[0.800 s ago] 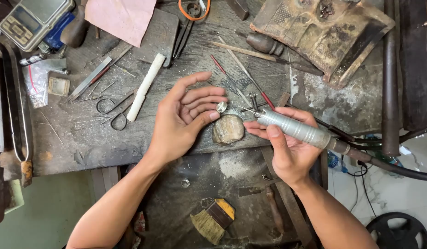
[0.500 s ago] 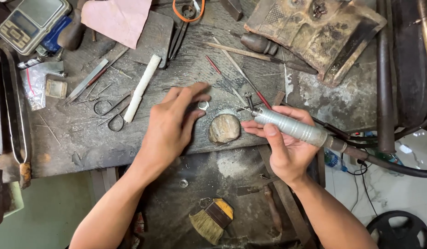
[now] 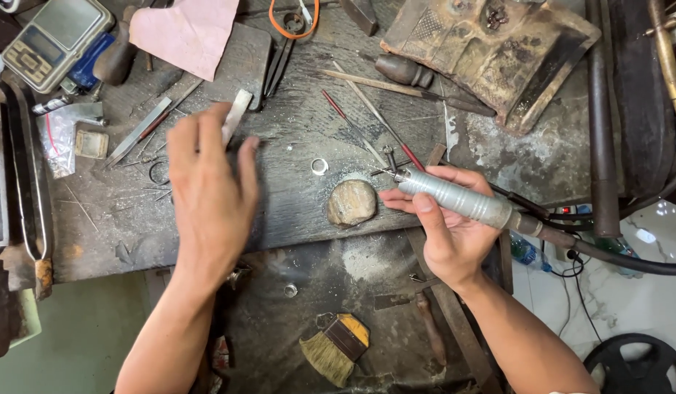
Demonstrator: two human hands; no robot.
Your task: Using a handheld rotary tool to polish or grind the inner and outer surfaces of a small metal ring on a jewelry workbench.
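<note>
My right hand grips a silver rotary handpiece with a dark hose running off to the right; its tip points left, just above a rounded wooden peg at the bench edge. A small silver ring lies on the grey bench a little left of the tip. My left hand hovers palm down over the bench, fingers spread and empty, nearest a white flat stick and scissors partly hidden under it.
A digital scale and pink cloth sit at the back left, with tweezers beside them. Needle files, orange-handled pliers and a charred soldering block lie behind. A brush rests in the tray below.
My left hand let go of the small ring, which now lies on the bench, and swung left toward the white stick. The right hand kept holding the handpiece in place.
</note>
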